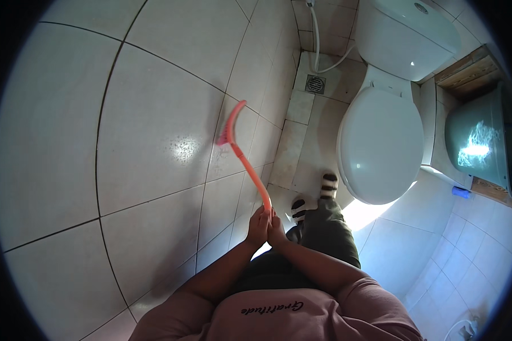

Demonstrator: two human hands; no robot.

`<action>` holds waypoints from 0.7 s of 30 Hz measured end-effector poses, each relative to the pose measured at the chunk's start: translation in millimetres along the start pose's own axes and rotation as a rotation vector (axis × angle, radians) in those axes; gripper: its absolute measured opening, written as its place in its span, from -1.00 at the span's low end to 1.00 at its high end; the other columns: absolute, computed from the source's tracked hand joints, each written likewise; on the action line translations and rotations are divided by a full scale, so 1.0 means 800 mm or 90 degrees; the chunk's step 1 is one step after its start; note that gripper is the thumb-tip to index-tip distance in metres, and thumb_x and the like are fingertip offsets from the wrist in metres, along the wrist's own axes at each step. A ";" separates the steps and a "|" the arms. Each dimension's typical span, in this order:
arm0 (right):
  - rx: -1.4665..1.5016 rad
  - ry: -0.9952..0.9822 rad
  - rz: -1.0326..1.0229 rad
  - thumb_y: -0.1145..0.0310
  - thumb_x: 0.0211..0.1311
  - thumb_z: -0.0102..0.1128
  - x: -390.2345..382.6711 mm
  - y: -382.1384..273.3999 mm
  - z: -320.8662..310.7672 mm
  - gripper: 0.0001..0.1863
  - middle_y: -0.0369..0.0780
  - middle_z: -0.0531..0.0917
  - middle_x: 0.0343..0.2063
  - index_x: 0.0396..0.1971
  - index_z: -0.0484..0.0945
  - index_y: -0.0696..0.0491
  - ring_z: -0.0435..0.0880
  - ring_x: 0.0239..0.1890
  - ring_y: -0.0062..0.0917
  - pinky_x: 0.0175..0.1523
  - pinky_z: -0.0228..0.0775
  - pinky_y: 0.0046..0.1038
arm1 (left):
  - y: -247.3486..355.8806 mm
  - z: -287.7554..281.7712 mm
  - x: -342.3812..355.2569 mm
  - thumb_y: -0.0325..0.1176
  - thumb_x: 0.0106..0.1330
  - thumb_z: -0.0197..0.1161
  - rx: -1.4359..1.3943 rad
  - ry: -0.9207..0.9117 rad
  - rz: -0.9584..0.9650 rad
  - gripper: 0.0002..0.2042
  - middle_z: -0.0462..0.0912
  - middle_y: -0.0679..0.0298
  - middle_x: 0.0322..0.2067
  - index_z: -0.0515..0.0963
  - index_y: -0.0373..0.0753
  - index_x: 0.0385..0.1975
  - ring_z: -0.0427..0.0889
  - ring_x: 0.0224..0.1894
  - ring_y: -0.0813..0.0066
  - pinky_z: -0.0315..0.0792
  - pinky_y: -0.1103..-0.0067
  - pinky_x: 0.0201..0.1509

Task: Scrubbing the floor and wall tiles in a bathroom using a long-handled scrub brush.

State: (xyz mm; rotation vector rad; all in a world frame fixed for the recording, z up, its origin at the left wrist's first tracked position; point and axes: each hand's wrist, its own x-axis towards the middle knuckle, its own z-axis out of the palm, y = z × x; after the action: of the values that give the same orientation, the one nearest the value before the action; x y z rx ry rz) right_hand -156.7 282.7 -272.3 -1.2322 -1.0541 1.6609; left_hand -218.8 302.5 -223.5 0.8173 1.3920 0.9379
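Note:
A long-handled scrub brush (249, 165) in orange-pink reaches up and left from my hands. Its curved head, bristles facing left, is at the tiled wall (153, 113); whether the bristles press on the tile I cannot tell for certain. My left hand (258, 226) is closed round the lower end of the handle. Beside it my right hand (276, 229) grips the same end, the two hands touching. Wet drops and a bright glare show on the tiles left of the brush head.
A white toilet (381, 145) with its lid down stands to the right. Behind it are a floor drain (315, 84) and a white hose (317, 40). At far right a greenish tub (478, 136) sits by wooden boards, with a small blue object (461, 192) below.

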 end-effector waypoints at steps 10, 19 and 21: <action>0.298 0.103 0.327 0.17 0.09 -0.12 -0.056 0.083 -0.015 -0.71 -0.18 0.46 -0.61 -0.42 0.32 0.14 0.49 -0.51 -0.45 -0.49 0.30 -0.48 | -0.067 0.015 -0.036 -0.04 0.21 -0.24 0.001 0.020 -0.124 -0.64 0.30 0.33 -0.57 0.27 -0.24 -0.55 0.26 -0.51 0.62 0.19 0.67 -0.39; 0.077 -0.023 0.602 0.19 0.10 -0.15 -0.058 0.042 -0.012 -0.69 -0.17 0.50 -0.52 -0.36 0.36 0.16 0.50 -0.43 -0.45 -0.42 0.33 -0.49 | -0.095 0.009 -0.052 -0.15 0.24 -0.25 -0.206 0.191 -0.446 -0.66 0.36 0.32 -0.57 0.33 -0.30 -0.51 0.33 -0.49 0.56 0.23 0.65 -0.35; 0.152 -0.005 0.550 0.26 0.09 -0.13 -0.069 0.045 -0.019 -0.73 -0.16 0.50 -0.52 -0.35 0.36 0.16 0.50 -0.41 -0.45 -0.40 0.32 -0.50 | -0.094 0.024 -0.063 -0.15 0.23 -0.24 -0.163 0.175 -0.361 -0.67 0.35 0.31 -0.57 0.33 -0.30 -0.52 0.33 -0.49 0.56 0.23 0.65 -0.34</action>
State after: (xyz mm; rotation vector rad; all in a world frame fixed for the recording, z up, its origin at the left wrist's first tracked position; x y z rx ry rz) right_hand -135.0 221.8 -292.1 -1.6310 -0.2825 2.3337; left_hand -193.0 226.4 -269.4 0.0811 1.5805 0.7713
